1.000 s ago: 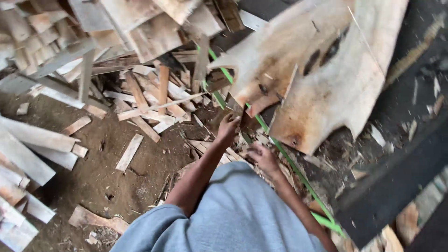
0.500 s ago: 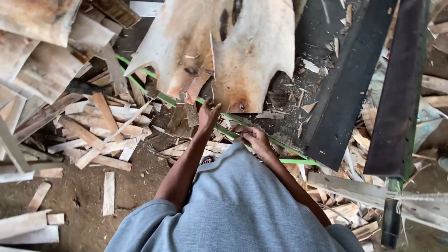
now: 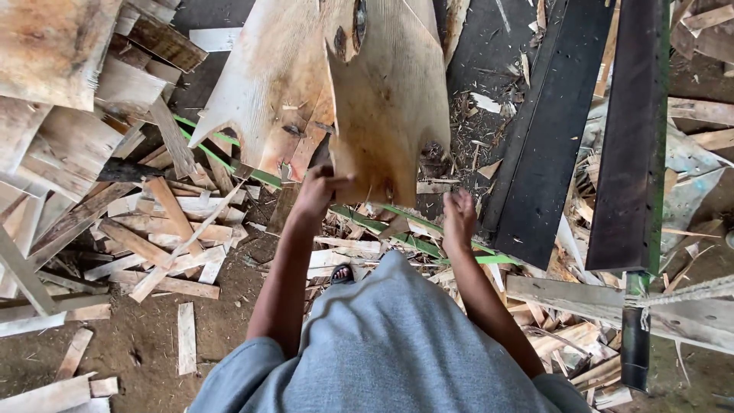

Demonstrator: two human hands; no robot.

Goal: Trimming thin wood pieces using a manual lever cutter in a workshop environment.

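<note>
1. Firstly, the left hand (image 3: 317, 191) has its fingers (image 3: 336, 182) curled shut on the lower left edge of a thin, pale sheet of wood (image 3: 394, 107), thumb toward the front face
2. The right hand (image 3: 459, 214) sits just below the sheet's lower right corner, fingers loosely spread and gripping nothing; whether the tips touch the wood cannot be told
3. The held sheet stands tilted upward away from the person, its ragged bottom edge at hand level, a dark knot hole (image 3: 358, 23) near its top
4. Behind it and to its left lies a second, wider sheet (image 3: 264, 84) of the same pale wood, with a torn, pointed lower edge
5. A green strap (image 3: 397, 229) runs slantwise across the floor under both sheets, passing between the hands
6. Right of the hands, two long dark planks (image 3: 547, 138) lean side by side, the farther one (image 3: 631, 138) more upright
7. Left of the hands, a heap of short offcuts and slats (image 3: 145, 237) covers the dirt floor (image 3: 229, 306)
8. Nearest the camera are the person's grey shirt (image 3: 397, 344) and a sandalled foot (image 3: 342, 274) just showing
</note>
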